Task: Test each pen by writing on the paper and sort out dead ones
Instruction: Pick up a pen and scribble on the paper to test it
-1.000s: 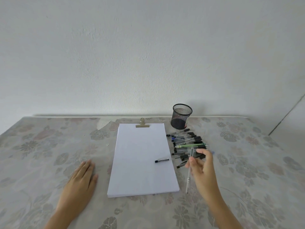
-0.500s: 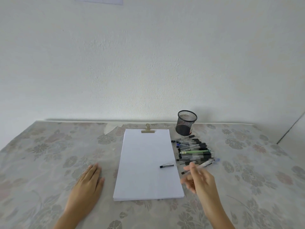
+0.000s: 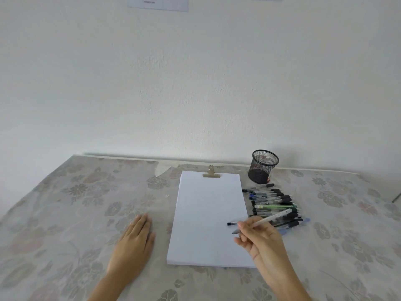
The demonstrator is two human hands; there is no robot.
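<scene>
Here we pinch a white pen [image 3: 273, 219] in our right hand [image 3: 258, 237] over the paper [image 3: 208, 213], left hand [image 3: 132, 242] flat on the bench [image 3: 65, 213].

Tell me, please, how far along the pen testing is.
Barely begun: the paper shows no marks and no pens look set aside. The right hand holds a white pen, tip near the sheet. The pile of pens beside the paper is left to test. The left hand rests flat on the table.
</scene>
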